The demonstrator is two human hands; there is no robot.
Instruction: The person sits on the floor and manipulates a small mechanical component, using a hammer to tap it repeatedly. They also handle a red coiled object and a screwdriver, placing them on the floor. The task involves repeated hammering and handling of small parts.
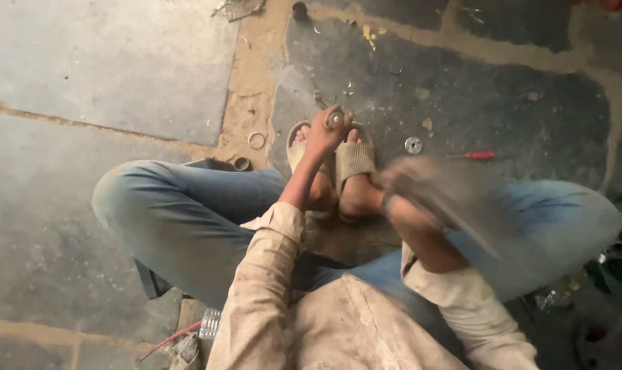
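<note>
I sit squatting on a stone floor in blue jeans and tan sandals (352,157). My left hand (324,130) reaches forward past my feet and pinches a small round metal part (335,120) against the floor in front of the sandals. My right hand (420,181) is a blur at the right of my feet, gripping a long dark tool (461,205), apparently a hammer, smeared by motion. The tool's head cannot be made out.
A round metal washer (413,144) and a red-handled screwdriver (476,155) lie on the floor right of my feet. A metal ring (257,140) and a small bearing (241,163) lie to the left. Dark parts (619,257) sit at the far right.
</note>
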